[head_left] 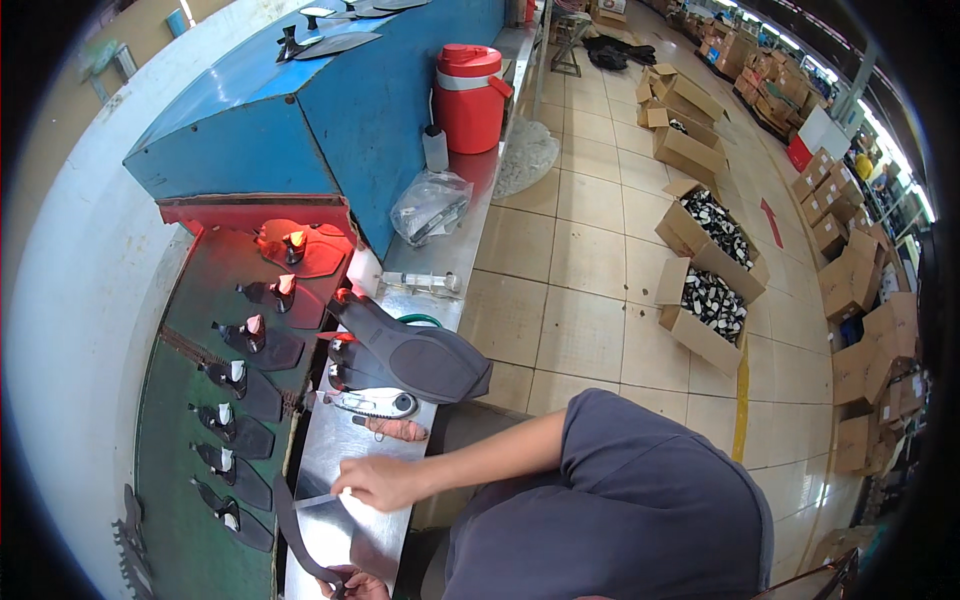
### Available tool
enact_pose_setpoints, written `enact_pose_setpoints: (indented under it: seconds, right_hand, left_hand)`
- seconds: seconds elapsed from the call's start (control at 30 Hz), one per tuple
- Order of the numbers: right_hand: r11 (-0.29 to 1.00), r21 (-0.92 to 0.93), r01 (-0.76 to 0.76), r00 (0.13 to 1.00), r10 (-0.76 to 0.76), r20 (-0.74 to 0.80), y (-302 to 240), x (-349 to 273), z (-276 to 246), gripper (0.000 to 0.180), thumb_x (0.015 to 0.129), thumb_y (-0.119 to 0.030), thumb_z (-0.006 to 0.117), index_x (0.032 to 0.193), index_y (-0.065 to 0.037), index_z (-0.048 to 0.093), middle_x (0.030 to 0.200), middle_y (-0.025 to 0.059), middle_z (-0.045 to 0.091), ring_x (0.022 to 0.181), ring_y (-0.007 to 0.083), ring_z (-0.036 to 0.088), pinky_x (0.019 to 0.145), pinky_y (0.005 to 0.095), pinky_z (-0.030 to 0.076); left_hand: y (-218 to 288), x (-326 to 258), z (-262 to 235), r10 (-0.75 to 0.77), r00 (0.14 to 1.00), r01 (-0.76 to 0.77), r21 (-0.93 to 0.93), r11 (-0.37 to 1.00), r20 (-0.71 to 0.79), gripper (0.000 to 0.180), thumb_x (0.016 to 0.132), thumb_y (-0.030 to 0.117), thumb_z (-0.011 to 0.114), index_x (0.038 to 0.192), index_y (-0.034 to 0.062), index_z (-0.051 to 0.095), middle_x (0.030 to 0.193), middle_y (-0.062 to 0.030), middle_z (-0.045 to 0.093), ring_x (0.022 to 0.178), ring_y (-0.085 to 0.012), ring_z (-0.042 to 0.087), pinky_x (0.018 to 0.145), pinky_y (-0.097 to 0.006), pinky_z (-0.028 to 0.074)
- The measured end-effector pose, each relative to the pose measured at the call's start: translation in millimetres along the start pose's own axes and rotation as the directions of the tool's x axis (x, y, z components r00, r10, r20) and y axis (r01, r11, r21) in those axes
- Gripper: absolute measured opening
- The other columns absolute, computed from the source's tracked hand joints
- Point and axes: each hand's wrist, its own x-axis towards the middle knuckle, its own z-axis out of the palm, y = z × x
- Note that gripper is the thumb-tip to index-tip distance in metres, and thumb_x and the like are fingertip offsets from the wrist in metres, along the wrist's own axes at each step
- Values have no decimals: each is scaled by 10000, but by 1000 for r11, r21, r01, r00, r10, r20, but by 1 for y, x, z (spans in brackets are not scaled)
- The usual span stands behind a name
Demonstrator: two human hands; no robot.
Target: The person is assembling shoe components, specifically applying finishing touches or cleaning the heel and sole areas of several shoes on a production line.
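My right hand (375, 482) rests on the steel bench (345, 450), its fingertips pinching a thin pale strip (315, 498). At the bottom edge of the view my left hand (352, 583) grips a dark curved strip (290, 530) that arcs up along the bench's left edge. Only part of that hand shows. A dark shoe upper (410, 355) lies on its side just beyond my right hand. A white tool (378, 403) and an orange-handled tool (395, 428) lie between them.
Left of the bench, a green conveyor (170, 430) carries several dark sole pieces on pegs into a red-lit blue housing (330, 110). A red jug (468, 95) and plastic bag (430, 205) sit farther along. Open cardboard boxes (705, 290) stand on the tiled floor.
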Motion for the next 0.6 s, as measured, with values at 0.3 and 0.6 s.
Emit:
enact_pose_setpoints:
  seconds: [0.3,0.6]
  right_hand:
    - [794,566,-223,908,-43,418,-32,-35,30,699,859,24,451,1507,-111,227,650,57,615,588,136,614,602,277,476]
    - [813,571,-113,974,-23,226,-41,-42,26,518,888,32,423,1392,-85,449,839,91,669,745,139,684,663,274,515]
  left_hand:
    - [-49,12,30,-125,992,126,130,983,-19,189,712,104,753,858,34,654,854,-52,661,839,-222,605,717,-370,467]
    - [-30,31,-11,-174,983,131,438,890,60,263,795,203,713,987,32,655,976,-91,654,915,-249,584,808,-387,467]
